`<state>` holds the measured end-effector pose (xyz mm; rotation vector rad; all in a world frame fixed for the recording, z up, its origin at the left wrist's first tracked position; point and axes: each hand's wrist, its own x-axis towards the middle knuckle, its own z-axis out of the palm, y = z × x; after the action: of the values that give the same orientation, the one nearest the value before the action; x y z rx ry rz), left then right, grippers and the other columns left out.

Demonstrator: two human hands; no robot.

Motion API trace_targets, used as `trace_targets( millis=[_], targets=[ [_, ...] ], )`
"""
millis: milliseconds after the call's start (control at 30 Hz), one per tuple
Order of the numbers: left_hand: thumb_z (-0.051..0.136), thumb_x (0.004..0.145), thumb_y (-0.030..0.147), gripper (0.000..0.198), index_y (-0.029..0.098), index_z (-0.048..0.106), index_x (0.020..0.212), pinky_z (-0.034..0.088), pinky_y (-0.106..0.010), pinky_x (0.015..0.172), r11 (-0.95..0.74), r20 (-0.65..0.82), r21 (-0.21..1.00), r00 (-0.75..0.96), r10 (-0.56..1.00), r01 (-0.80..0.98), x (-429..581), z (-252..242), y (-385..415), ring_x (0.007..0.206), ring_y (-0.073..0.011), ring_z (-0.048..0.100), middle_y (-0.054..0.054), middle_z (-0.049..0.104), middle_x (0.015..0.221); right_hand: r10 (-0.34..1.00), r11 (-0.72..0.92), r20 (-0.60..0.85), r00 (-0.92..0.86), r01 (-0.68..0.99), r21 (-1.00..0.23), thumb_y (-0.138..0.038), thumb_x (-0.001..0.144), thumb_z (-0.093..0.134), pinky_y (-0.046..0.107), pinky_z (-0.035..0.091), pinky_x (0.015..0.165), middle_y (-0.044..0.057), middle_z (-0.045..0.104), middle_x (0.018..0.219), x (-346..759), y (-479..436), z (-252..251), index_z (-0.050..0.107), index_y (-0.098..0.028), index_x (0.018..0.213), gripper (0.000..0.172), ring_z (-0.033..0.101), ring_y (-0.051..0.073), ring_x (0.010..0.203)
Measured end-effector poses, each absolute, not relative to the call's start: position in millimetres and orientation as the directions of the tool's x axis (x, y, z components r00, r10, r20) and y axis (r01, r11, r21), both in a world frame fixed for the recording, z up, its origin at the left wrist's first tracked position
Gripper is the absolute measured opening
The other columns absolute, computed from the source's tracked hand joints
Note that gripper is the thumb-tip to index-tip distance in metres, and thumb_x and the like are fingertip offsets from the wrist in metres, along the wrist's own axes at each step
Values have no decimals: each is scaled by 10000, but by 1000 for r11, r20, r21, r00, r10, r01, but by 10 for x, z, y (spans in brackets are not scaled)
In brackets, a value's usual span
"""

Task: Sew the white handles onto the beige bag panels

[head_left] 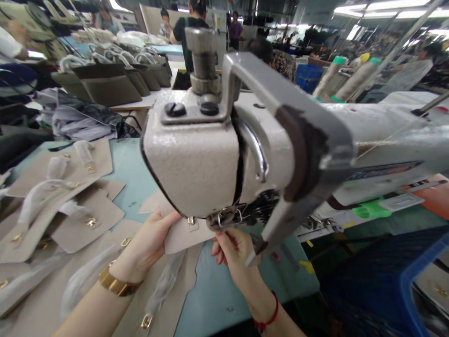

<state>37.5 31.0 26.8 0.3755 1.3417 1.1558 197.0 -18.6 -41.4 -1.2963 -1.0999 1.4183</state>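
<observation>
A beige bag panel (pixel 187 236) with a small gold-coloured metal fitting (pixel 191 223) lies under the head of a white industrial sewing machine (pixel 192 164). My left hand (pixel 159 231) grips the panel's left side, its fingertips partly hidden by the panel and the machine head. At the right edge, close to the needle area, my right hand (pixel 235 250) pinches the panel between thumb and curled fingers. The machine hides the needle and the stitch line. Below my hands lies another beige panel (pixel 189 276) with a plastic-wrapped handle (pixel 168 276).
More beige panels (pixel 84 206) with wrapped handles overlap on the left of the blue-green table (pixel 210 309). A grey metal bracket (pixel 298 117) juts out above my right hand. A blue bin (pixel 403 281) stands at lower right. Dark bags (pixel 105 84) and people are behind.
</observation>
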Motion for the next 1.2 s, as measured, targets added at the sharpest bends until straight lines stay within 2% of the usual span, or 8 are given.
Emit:
trace_targets(
  millis=[167, 233, 333, 433, 567, 700, 1000, 1200],
  targets=[
    [731, 641, 86, 270, 150, 722, 902, 495, -225, 436, 403, -477, 828, -112, 871, -391, 254, 29, 339, 445, -181, 613, 46, 566, 404, 974, -226, -224, -40, -68, -972, -521, 870, 530, 162, 342, 448, 4, 551, 515, 1946, -203, -320, 562, -136, 584, 481, 464, 58, 428],
    [759, 654, 147, 298, 164, 714, 949, 530, -241, 483, 408, -469, 826, -74, 880, -389, 176, -64, 329, 536, -203, 662, 21, 636, 494, 975, -221, -221, -14, -77, -972, -530, 869, 528, 162, 355, 457, 6, 560, 529, 1929, -214, -314, 555, -138, 583, 486, 473, 59, 441],
    [790, 665, 242, 332, 162, 714, 978, 561, -258, 550, 461, -483, 819, 23, 875, -341, 63, -131, 273, 685, -234, 707, -68, 750, 770, 975, -219, -221, 11, -90, -972, -554, 867, 518, 157, 338, 440, 4, 554, 520, 1905, -226, -346, 547, -136, 586, 504, 466, 55, 433],
    [801, 670, 295, 309, 134, 733, 924, 544, -240, 512, 555, -530, 819, 181, 829, -143, 6, -85, 208, 670, -227, 700, -128, 755, 887, 969, -244, -240, -50, -101, -964, -574, 856, 522, 149, 322, 413, 8, 565, 533, 1886, -228, -389, 571, -127, 628, 505, 461, 53, 425],
    [742, 738, 333, 239, 95, 754, 758, 389, -156, 383, 512, -516, 851, 373, 771, 118, 28, 59, 174, 464, -110, 569, -124, 735, 725, 958, -276, -263, -110, -130, -952, -564, 857, 515, 145, 340, 410, 27, 603, 586, 1848, -236, -405, 601, -113, 665, 498, 470, 52, 430],
    [680, 784, 360, 249, 131, 757, 728, 366, -134, 415, 436, -460, 887, 362, 810, 152, 49, 123, 172, 451, -80, 513, -17, 662, 562, 959, -282, -273, -79, -146, -948, -550, 869, 498, 139, 333, 422, 5, 559, 519, 1816, -249, -384, 599, -112, 625, 512, 446, 44, 418],
    [711, 775, 336, 223, 126, 737, 704, 365, -166, 416, 397, -438, 899, 344, 831, 185, 6, 73, 222, 454, -100, 494, -47, 640, 554, 970, -243, -235, -63, -198, -950, -608, 856, 494, 137, 332, 397, 23, 594, 553, 1758, -193, -458, 588, -114, 643, 546, 464, 46, 412],
    [729, 758, 281, 162, 131, 742, 699, 373, -172, 415, 363, -396, 918, 338, 854, 159, -3, 53, 296, 467, -114, 516, -67, 679, 615, 953, -303, -292, -81, -225, -926, -657, 850, 447, 129, 291, 352, 59, 655, 587, 1684, -156, -450, 541, -124, 630, 585, 482, 45, 372]
  ],
)
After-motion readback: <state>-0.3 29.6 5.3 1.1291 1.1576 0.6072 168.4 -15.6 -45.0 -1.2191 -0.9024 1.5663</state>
